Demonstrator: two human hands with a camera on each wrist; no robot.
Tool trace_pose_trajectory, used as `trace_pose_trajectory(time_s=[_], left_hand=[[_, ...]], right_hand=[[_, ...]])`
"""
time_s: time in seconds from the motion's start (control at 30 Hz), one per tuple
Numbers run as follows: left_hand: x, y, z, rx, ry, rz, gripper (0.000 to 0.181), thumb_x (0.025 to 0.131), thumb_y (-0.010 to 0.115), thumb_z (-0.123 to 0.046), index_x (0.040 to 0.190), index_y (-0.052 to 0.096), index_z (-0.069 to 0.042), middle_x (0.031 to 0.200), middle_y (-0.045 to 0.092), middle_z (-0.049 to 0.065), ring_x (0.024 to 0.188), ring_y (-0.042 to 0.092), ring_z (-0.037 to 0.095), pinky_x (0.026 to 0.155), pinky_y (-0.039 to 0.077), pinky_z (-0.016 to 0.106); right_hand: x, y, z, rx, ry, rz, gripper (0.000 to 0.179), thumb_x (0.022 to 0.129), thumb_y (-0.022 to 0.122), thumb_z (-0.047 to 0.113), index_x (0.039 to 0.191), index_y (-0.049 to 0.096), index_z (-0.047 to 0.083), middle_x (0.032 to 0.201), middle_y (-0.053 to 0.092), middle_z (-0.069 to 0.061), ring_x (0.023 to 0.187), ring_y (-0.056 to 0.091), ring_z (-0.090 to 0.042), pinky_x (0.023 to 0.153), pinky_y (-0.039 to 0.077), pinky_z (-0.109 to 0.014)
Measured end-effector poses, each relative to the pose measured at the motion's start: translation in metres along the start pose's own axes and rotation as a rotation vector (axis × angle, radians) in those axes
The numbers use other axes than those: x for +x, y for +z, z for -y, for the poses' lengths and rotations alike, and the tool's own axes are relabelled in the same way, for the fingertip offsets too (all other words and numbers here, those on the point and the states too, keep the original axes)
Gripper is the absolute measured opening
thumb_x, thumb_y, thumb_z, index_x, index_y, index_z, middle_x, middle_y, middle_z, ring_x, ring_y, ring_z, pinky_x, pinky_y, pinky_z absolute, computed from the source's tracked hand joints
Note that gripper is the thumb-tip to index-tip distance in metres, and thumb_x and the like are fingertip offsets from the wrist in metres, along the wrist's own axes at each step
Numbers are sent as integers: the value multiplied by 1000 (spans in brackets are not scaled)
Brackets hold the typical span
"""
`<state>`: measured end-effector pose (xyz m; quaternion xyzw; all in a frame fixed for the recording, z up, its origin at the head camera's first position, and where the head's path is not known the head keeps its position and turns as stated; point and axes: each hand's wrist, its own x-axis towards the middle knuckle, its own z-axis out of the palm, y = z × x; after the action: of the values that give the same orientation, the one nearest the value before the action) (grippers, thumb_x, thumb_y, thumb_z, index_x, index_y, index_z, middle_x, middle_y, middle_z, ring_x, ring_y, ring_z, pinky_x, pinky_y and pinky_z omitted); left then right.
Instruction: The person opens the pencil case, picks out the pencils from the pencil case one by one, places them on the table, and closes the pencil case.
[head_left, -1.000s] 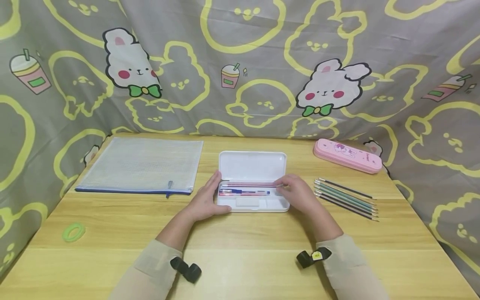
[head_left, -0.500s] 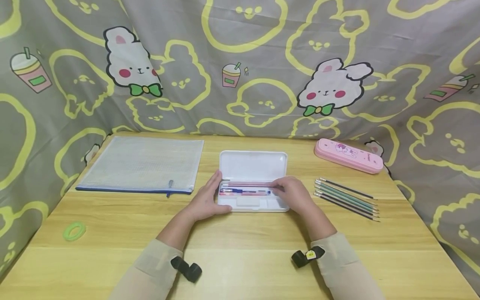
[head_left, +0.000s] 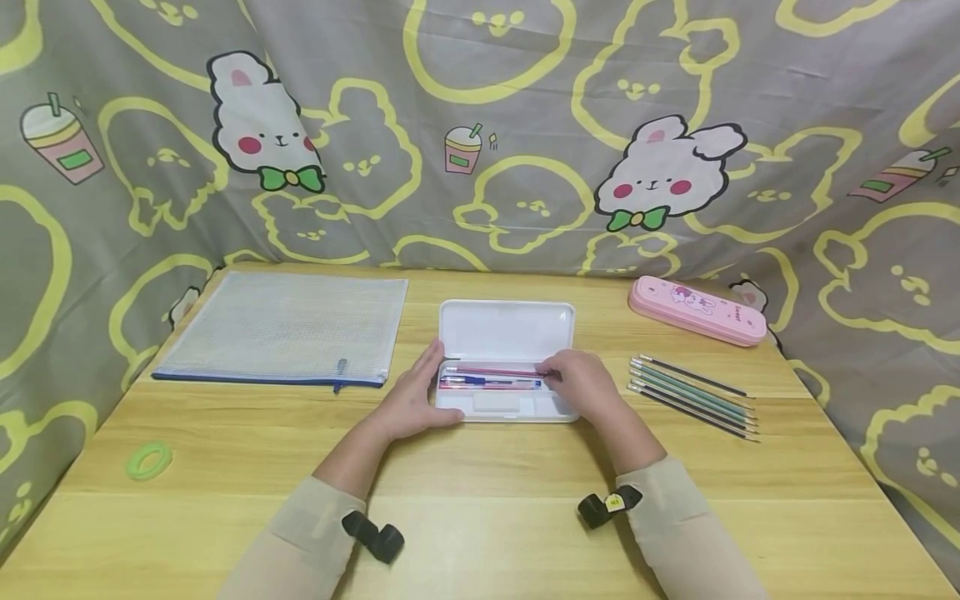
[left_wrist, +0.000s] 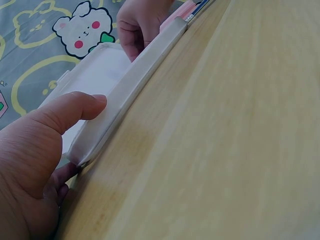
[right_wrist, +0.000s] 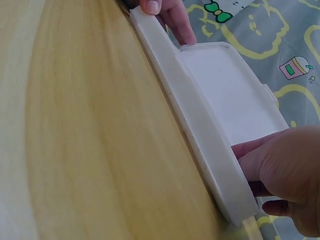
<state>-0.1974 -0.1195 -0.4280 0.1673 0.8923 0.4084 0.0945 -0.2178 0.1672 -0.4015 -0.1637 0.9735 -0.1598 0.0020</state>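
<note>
A white pencil case (head_left: pixel 506 329) lies with its lid raised in the middle of the table. My left hand (head_left: pixel 408 400) grips its left end, thumb on the front wall and fingers along the side. Over the right end, my right hand (head_left: pixel 585 385) pinches the tip of a reddish pencil (head_left: pixel 491 371) in the rear compartment. Just in front of that pencil lies a blue-capped pen (head_left: pixel 471 381), with a reddish stick beside it. A white eraser (head_left: pixel 496 402) sits in the front compartment. In the right wrist view, the case wall (right_wrist: pixel 200 130) hides the right fingertips.
Several dark and green pencils (head_left: pixel 693 396) lie to the right, below a closed pink pencil case (head_left: pixel 697 311). A mesh zip pouch (head_left: pixel 285 325) lies at the back left. Nearer on the left is a green ring (head_left: pixel 148 461). A patterned curtain (head_left: pixel 375 150) stands behind the table (head_left: pixel 480 517).
My right hand has shifted slightly left along the white case with its fingertips at the reddish pencil. The left hand stays in place on the case.
</note>
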Motion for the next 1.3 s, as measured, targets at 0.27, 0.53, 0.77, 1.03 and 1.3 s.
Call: trace_pose_trajectory(time_s=[0.27,0.53,0.77,1.03,1.3], left_hand=[[1,-1,-1,7,1,-3,118,71,82,-39,159,8,-10,167,2,7,152,8,36,122,15,57],[1,0,-1,7,9,4,119,71,82,-40,158,7,-9,167,1,8,152,8,37,122,15,57],[1,1,0,4,-5,12,119,71,82,-40,159,6,-12,167,-1,4,153,7,35,122,13,56],[1,1,0,6,-5,5,119,71,82,-40,159,6,-11,167,0,4,153,7,35,122,13,56],[-1,0,0,10,2,0,119,71,82,-39,158,7,-10,167,1,6,152,8,36,122,14,56]], right_hand=[[2,-3,2,-17,0,31,20,89,68,9,107,77,11,110,74,-10,108,67,-30,98,51,-47],[3,-1,1,-10,-18,53,22,90,66,7,109,77,12,109,74,-10,107,67,-30,97,51,-46],[-2,2,-6,56,-75,24,23,91,64,5,112,74,9,102,71,-10,100,65,-29,95,51,-46],[-11,-8,-18,250,-52,-20,21,91,62,4,109,73,5,104,69,-13,101,63,-30,94,50,-50],[-32,-26,-37,302,-37,-85,23,91,61,3,111,73,6,105,69,-13,96,62,-27,86,51,-45]])
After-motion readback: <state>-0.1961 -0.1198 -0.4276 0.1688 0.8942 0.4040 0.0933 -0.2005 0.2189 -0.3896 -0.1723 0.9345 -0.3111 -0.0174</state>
